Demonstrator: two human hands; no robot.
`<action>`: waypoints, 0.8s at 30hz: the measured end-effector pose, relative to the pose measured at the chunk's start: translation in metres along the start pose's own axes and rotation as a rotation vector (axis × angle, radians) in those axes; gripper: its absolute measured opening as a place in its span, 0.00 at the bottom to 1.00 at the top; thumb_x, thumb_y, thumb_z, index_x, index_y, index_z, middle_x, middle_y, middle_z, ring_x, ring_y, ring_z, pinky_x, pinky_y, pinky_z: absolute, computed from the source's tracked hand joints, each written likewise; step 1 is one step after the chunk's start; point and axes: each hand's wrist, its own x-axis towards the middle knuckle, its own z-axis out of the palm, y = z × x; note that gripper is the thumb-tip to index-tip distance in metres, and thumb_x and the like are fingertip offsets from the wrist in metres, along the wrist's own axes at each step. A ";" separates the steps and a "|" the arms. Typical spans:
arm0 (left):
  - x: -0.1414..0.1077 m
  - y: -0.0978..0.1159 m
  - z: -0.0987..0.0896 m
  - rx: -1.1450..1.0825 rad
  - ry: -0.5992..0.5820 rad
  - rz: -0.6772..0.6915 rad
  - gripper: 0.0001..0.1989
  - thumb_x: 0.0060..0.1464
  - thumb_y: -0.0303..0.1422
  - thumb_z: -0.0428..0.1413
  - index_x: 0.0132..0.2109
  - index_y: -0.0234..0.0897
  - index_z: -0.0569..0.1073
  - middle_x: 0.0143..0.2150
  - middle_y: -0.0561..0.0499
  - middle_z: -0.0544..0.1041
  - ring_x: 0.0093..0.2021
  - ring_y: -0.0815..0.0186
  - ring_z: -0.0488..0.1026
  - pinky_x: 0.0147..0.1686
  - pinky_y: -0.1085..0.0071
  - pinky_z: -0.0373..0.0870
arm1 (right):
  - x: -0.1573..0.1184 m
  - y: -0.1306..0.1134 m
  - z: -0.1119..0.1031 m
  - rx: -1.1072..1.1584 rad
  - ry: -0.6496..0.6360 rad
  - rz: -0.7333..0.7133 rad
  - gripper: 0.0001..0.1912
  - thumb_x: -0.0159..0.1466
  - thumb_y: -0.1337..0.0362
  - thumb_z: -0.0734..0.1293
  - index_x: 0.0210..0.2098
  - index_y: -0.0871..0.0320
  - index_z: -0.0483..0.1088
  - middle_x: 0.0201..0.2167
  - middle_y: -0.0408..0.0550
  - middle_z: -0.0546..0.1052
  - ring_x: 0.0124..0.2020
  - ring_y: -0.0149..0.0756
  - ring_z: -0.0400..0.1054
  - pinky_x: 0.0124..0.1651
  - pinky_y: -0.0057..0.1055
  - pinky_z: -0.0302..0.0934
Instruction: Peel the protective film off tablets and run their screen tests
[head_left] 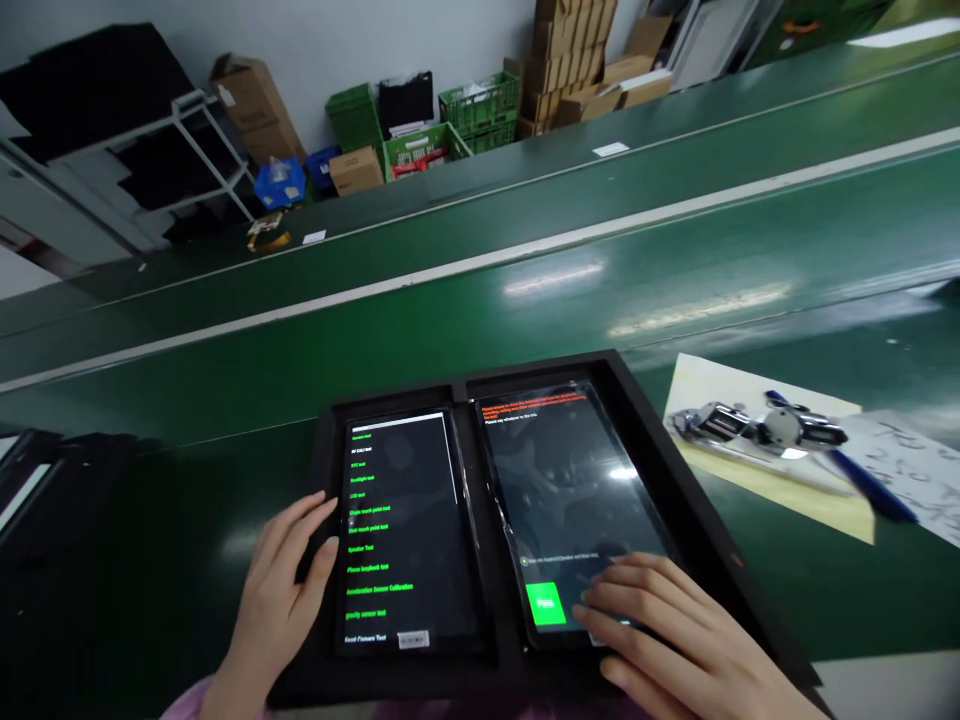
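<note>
Two tablets lie side by side in a black tray (324, 440) with two compartments. The left tablet (420, 540) shows a dark screen with a list of mostly green test names and a small white label at its bottom. On the right tablet (562, 480) there is red text at the top and a green "Pass" box at the lower left. My left hand (281, 580) rests at the left tablet's left edge, its fingers apart and holding nothing. My right hand (660, 620) lies over the right tablet's lower right corner, fingers stretched out, covering that part of the screen.
To the right, shiny metal pieces (757, 425) and a blue pen (874, 487) lie on papers. A conveyor belt (360, 340) runs behind the tray. Beyond stand green crates (480, 105), cardboard boxes (566, 60) and a metal rack (206, 140). Dark flat items (45, 490) sit at the left.
</note>
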 end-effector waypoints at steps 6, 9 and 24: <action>0.070 -0.002 0.019 0.023 -0.116 0.045 0.20 0.74 0.44 0.50 0.63 0.42 0.76 0.66 0.42 0.76 0.66 0.50 0.72 0.65 0.47 0.71 | 0.043 0.020 0.004 -0.011 -0.088 0.019 0.17 0.78 0.50 0.62 0.47 0.49 0.81 0.57 0.46 0.81 0.57 0.45 0.74 0.62 0.50 0.65; 0.102 -0.001 0.036 0.070 -0.127 0.066 0.23 0.74 0.45 0.48 0.65 0.43 0.76 0.71 0.39 0.72 0.69 0.47 0.69 0.67 0.40 0.66 | 0.084 0.054 0.019 -0.139 -0.075 0.144 0.19 0.79 0.52 0.60 0.55 0.52 0.79 0.61 0.54 0.78 0.58 0.50 0.72 0.57 0.52 0.66; 0.091 -0.009 0.051 0.005 0.187 0.250 0.11 0.70 0.36 0.59 0.55 0.42 0.81 0.59 0.42 0.82 0.57 0.51 0.80 0.64 0.43 0.69 | 0.100 0.098 0.042 -0.311 0.030 0.221 0.16 0.77 0.58 0.64 0.56 0.52 0.80 0.62 0.59 0.76 0.55 0.54 0.73 0.49 0.49 0.69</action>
